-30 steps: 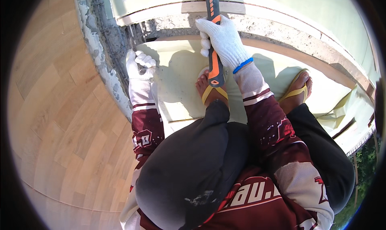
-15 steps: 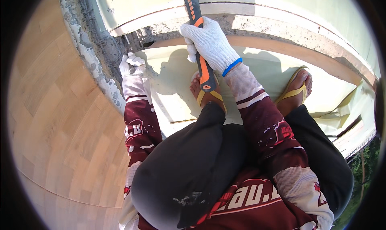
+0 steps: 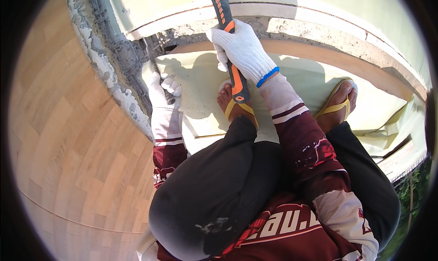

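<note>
My right hand (image 3: pixel 245 51), in a white knit glove with a blue cuff, is closed around the black and orange handle of a hammer (image 3: pixel 221 10). The hammer's metal head sits at the top edge, partly cut off. At the left, my gloved left hand (image 3: pixel 159 90) is wrapped round a thin ribbed steel rod (image 3: pixel 152 58). The rod's blunt end sticks out near my wrist, and its far end reaches up to the corner of a rough concrete channel (image 3: pixel 119 55). Whether that tip touches the concrete I cannot tell.
A wood plank floor (image 3: pixel 68 124) curves along the left, bordered by broken, chipped mortar (image 3: pixel 98 62). Pale green sheeting (image 3: pixel 196 78) lies under my feet in yellow flip-flops (image 3: pixel 335 107). A concrete strip (image 3: pixel 319 33) crosses beyond. Greenery (image 3: pixel 413 192) shows past an edge at the lower right.
My left hand has come back toward me and slightly right, and the rod now shows along and beyond it. The hammer and right hand have shifted slightly right.
</note>
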The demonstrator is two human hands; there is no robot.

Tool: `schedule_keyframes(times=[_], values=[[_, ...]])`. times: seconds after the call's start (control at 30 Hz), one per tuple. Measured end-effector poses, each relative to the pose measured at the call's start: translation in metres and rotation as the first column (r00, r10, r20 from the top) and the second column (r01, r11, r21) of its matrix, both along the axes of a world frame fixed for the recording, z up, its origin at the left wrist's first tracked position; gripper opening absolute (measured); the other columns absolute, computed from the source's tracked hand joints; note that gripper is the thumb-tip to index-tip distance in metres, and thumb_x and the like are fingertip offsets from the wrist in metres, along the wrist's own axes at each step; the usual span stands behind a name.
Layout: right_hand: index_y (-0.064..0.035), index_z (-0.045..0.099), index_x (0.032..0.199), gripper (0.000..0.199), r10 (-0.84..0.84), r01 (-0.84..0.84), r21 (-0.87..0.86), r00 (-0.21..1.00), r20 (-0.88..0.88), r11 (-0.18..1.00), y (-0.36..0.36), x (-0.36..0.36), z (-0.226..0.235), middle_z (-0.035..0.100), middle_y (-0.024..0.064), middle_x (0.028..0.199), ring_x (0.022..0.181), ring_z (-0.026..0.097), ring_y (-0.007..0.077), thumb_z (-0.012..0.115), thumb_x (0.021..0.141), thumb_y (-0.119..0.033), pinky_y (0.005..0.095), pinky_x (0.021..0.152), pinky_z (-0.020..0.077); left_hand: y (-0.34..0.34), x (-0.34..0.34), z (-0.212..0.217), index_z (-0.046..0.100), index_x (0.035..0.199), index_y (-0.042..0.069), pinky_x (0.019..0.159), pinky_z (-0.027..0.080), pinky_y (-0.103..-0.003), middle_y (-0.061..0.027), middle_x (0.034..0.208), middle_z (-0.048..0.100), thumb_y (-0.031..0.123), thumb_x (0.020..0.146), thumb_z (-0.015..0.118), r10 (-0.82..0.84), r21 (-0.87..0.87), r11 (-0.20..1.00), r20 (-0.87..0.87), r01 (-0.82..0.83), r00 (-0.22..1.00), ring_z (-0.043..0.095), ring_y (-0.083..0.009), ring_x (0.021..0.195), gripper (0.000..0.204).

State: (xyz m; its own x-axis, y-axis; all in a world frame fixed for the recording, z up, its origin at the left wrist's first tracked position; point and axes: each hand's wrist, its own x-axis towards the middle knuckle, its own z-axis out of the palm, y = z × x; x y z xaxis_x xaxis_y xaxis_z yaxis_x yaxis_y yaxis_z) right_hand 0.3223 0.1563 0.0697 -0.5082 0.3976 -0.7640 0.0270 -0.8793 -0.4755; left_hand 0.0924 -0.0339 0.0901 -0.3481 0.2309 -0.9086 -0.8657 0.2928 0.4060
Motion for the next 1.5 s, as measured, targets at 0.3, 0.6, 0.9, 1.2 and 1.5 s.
schedule_keyframes(times=[0.3, 0.6, 0.9, 1.2, 1.5], values=[[-0.0025, 0.058, 0.095, 0.025, 0.037, -0.039, 0.036, 0.999, 0.037, 0.999, 0.007, 0.001, -0.001, 0.056, 0.0011, 0.067, 0.051, 0.054, 0.0109, 0.072, 0.094, -0.024, 0.0304, 0.045, 0.0500, 0.061, 0.026, -0.060, 0.057, 0.089, 0.014, 0.049, 0.036, -0.031, 0.0039, 0.058, 0.045, 0.036, 0.110, 0.049, 0.215, -0.024, 0.975, -0.141, -0.221, 0.966, 0.041, -0.0135, 0.048, 0.031], [-0.0095, 0.056, 0.097, 0.022, 0.006, -0.008, 0.025, 0.995, 0.098, 1.000, 0.004, -0.004, 0.007, 0.053, -0.0027, 0.071, 0.052, 0.050, 0.0077, 0.073, 0.098, -0.023, 0.0271, 0.044, 0.0453, 0.071, -0.060, -0.157, 0.052, 0.086, 0.015, 0.049, 0.037, -0.032, 0.0005, 0.068, 0.047, 0.011, 0.102, 0.039, -0.030, -0.060, 0.998, -0.321, 0.011, 0.947, 0.043, -0.0135, 0.053, 0.021], [-0.0091, 0.060, 0.098, 0.019, -0.008, 0.006, 0.023, 0.996, 0.085, 1.000, -0.003, -0.008, -0.002, 0.055, -0.0014, 0.070, 0.052, 0.052, 0.0093, 0.073, 0.099, -0.023, 0.0287, 0.046, 0.0475, 0.101, -0.008, -0.100, 0.053, 0.092, 0.014, 0.047, 0.039, -0.031, 0.0020, 0.066, 0.048, 0.026, 0.109, 0.039, 0.199, 0.035, 0.980, -0.145, -0.196, 0.969, 0.047, -0.0138, 0.054, 0.025], [-0.0103, 0.061, 0.084, 0.025, 0.015, -0.021, 0.039, 0.990, 0.139, 0.999, 0.001, -0.011, 0.001, 0.056, -0.0002, 0.064, 0.051, 0.053, 0.0106, 0.073, 0.098, -0.028, 0.0288, 0.047, 0.0496, 0.110, -0.013, -0.144, 0.052, 0.086, 0.012, 0.050, 0.040, -0.033, -0.0043, 0.067, 0.052, 0.025, 0.105, 0.040, 0.398, 0.019, 0.915, -0.193, -0.402, 0.897, 0.048, -0.0196, 0.055, 0.026], [-0.0089, 0.059, 0.093, 0.025, -0.037, 0.020, 0.095, 0.983, 0.182, 0.995, -0.009, -0.021, 0.014, 0.057, 0.0001, 0.072, 0.054, 0.055, 0.0096, 0.074, 0.097, -0.029, 0.0282, 0.049, 0.0532, 0.111, -0.014, -0.153, 0.054, 0.085, 0.012, 0.049, 0.041, -0.033, -0.0058, 0.068, 0.055, 0.021, 0.104, 0.039, 0.411, 0.088, 0.911, -0.222, -0.402, 0.884, 0.051, -0.0203, 0.056, 0.025]])
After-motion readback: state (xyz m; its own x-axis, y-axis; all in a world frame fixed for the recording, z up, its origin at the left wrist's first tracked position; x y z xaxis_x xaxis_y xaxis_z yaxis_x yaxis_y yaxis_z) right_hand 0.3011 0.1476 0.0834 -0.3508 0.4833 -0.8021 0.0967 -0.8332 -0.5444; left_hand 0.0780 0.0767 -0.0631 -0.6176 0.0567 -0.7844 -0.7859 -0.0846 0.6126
